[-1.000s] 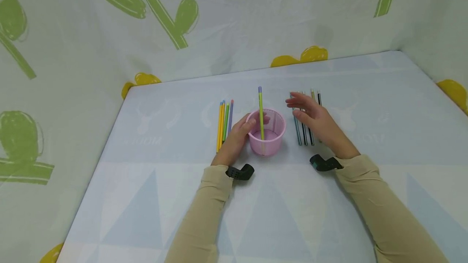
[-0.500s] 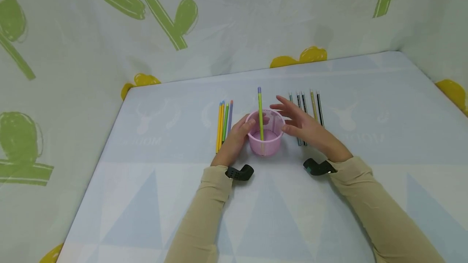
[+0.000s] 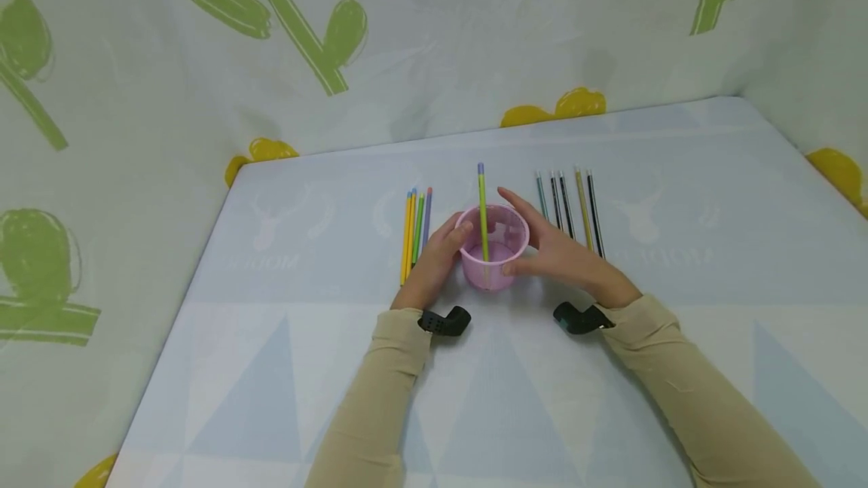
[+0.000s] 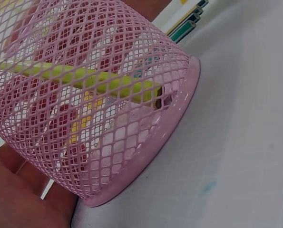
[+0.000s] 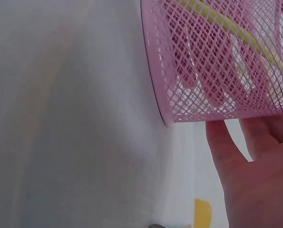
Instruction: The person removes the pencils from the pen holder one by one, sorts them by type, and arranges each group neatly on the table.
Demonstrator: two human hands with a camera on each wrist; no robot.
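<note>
The pink mesh cup (image 3: 495,247) stands mid-table with the left hand (image 3: 434,258) and right hand (image 3: 559,251) closing off both its sides. A green pencil (image 3: 483,209) juts from its mouth. Coloured pencils (image 3: 415,228) lie left, dark pencils (image 3: 570,205) right. The table (image 3: 271,367) is open nearer and farther.

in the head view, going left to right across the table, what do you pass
coloured pencils → left hand → pink mesh cup with a green pencil standing in it → right hand → dark pencils
</note>
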